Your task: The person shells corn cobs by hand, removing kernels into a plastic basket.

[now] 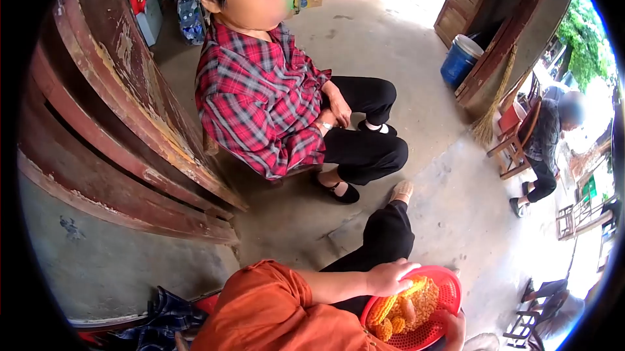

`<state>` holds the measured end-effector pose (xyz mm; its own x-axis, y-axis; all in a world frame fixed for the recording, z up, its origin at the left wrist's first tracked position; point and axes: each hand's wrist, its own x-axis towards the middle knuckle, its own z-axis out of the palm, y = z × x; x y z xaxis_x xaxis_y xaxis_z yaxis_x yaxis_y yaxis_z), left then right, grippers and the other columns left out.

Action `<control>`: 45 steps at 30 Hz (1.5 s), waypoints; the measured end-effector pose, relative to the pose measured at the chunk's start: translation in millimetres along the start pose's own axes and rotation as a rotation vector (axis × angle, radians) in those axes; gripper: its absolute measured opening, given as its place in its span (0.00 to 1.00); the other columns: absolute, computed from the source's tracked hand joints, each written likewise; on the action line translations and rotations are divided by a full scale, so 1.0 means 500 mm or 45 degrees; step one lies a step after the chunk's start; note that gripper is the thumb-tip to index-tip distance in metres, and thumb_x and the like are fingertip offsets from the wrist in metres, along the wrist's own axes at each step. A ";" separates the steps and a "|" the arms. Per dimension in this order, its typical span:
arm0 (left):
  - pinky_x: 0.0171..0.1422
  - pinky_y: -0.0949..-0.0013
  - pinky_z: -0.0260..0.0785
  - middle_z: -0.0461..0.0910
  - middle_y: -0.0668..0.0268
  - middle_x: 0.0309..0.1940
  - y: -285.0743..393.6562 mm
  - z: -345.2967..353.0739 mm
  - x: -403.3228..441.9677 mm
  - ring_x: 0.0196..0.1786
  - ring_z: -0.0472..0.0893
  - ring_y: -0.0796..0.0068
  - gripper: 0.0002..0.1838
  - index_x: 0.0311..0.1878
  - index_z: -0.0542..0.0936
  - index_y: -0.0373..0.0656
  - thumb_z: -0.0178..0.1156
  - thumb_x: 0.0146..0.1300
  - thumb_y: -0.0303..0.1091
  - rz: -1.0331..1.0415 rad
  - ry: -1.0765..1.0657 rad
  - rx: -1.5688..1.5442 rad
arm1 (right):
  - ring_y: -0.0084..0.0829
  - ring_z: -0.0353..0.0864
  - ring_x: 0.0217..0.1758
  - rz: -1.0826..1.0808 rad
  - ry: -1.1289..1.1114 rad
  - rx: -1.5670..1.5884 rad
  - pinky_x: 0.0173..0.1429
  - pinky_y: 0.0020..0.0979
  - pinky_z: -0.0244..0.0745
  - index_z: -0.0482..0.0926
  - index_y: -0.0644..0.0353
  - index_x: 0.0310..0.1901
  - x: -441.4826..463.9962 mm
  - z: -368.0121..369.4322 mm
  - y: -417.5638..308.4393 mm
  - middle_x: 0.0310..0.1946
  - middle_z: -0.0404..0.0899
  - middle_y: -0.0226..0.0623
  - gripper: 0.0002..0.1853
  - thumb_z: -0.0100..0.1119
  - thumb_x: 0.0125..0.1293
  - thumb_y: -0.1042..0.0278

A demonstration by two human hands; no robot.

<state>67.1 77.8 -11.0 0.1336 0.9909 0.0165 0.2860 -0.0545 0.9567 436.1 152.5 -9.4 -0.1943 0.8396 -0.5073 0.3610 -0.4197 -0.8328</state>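
Observation:
A round red plastic basket [449, 279] with a perforated wall rests at my lap. Inside lie loose corn kernels [426, 305], a yellow corn cob [383, 310] and smaller cob pieces [384, 330]. My left hand [390, 278], at the end of an orange sleeve, is closed over the basket's far rim, its thumb inside beside the cob. On the basket's right side, my right hand [454, 328] wraps round the rim, partly cut off by the view's dark edge. A brownish, finger-shaped piece [409, 310] lies among the kernels; I cannot tell what it is.
A person in a plaid shirt [260, 100] sits facing me, hands in lap. Wooden door panels [130, 116] stand at left. A blue bucket [461, 61] and a broom [487, 126] are by the doorway. Another person [543, 133] sits on a wooden chair [517, 146] at right.

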 end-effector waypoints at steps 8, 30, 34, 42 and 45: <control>0.48 0.52 0.76 0.75 0.50 0.49 -0.029 -0.041 -0.012 0.43 0.82 0.49 0.31 0.73 0.63 0.43 0.56 0.68 0.35 0.009 0.008 0.355 | 0.26 0.81 0.26 -0.255 0.371 -0.410 0.34 0.28 0.77 0.79 0.65 0.44 0.058 0.049 -0.015 0.27 0.83 0.34 0.12 0.57 0.56 0.78; 0.46 0.56 0.77 0.82 0.60 0.42 0.093 0.018 0.084 0.43 0.83 0.55 0.09 0.44 0.84 0.43 0.61 0.59 0.28 0.373 -0.081 0.871 | 0.47 0.79 0.49 -0.848 0.445 -0.748 0.56 0.44 0.74 0.80 0.62 0.45 -0.113 0.223 -0.042 0.40 0.80 0.44 0.14 0.66 0.58 0.68; 0.46 0.56 0.76 0.82 0.59 0.37 0.087 0.064 0.104 0.41 0.83 0.55 0.09 0.44 0.84 0.44 0.60 0.61 0.30 0.385 -0.102 0.836 | 0.47 0.76 0.51 -0.735 0.392 -0.939 0.58 0.45 0.72 0.80 0.61 0.46 -0.100 0.227 -0.025 0.39 0.79 0.43 0.18 0.66 0.59 0.59; 0.43 0.71 0.78 0.81 0.67 0.37 0.106 0.105 0.089 0.41 0.83 0.75 0.15 0.57 0.76 0.39 0.61 0.70 0.32 -0.438 -0.257 -0.587 | 0.52 0.81 0.42 -0.696 0.581 -0.438 0.47 0.45 0.76 0.77 0.62 0.44 -0.122 0.234 -0.063 0.37 0.81 0.49 0.14 0.67 0.62 0.64; 0.45 0.71 0.80 0.81 0.67 0.38 0.094 0.100 0.098 0.42 0.84 0.74 0.14 0.55 0.75 0.41 0.63 0.69 0.32 -0.511 -0.238 -0.914 | 0.51 0.81 0.42 -0.845 0.528 -0.387 0.47 0.44 0.77 0.75 0.63 0.45 -0.113 0.246 -0.072 0.37 0.80 0.49 0.16 0.68 0.60 0.66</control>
<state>134.5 117.6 20.4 0.3235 0.8782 -0.3523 -0.3187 0.4517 0.8333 322.0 77.6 22.0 -0.1236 0.9631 0.2392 0.5314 0.2678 -0.8037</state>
